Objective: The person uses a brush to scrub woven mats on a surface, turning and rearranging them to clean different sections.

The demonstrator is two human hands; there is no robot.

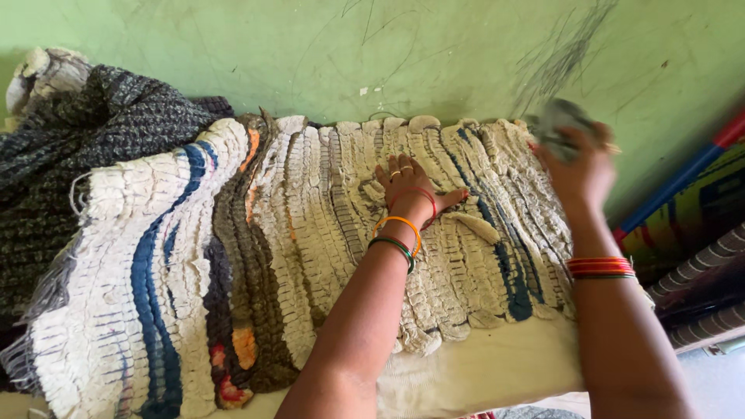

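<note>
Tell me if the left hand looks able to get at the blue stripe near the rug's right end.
Probably yes. The left hand lies flat on the woven rug, the blue stripe runs uncovered just to its right, and the right hand is raised off the rug.

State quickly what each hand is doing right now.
Left hand: open, pressed flat on the woven rag rug.
Right hand: closed on a blurred grey object.

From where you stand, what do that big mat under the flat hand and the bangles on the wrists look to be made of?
The woven rag mat looks like cloth strips, mostly cream with blue and brown bands, matte and lumpy, with frayed ends. The left hand lies flat on it. The left wrist's bangles and the red stack look smooth and glossy, perhaps glass or plastic.
</note>
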